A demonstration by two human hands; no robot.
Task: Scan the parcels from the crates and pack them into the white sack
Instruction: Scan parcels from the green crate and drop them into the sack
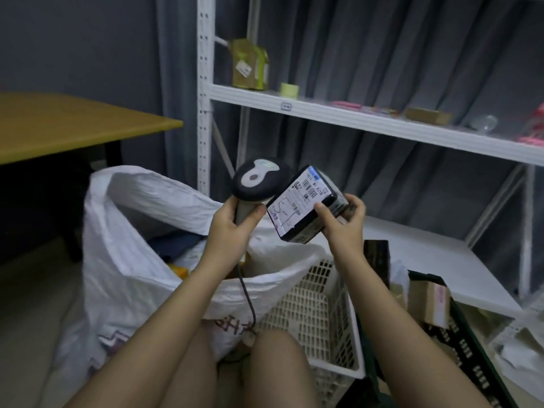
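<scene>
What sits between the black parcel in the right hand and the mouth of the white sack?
Mainly the left hand gripping the scanner, raised beside the black parcel that the right hand holds. The white sack gapes open below-left; nothing covers its mouth.

left hand grips scanner beside labelled black parcel held by right hand above white sack.

Small black box parcel, white barcode label facing up, tilted, held above the crates. Tall white woven plastic sack stands open at left, parcels inside. White slotted plastic crate beside it; dark green crate at right holds brown cardboard parcels.
</scene>
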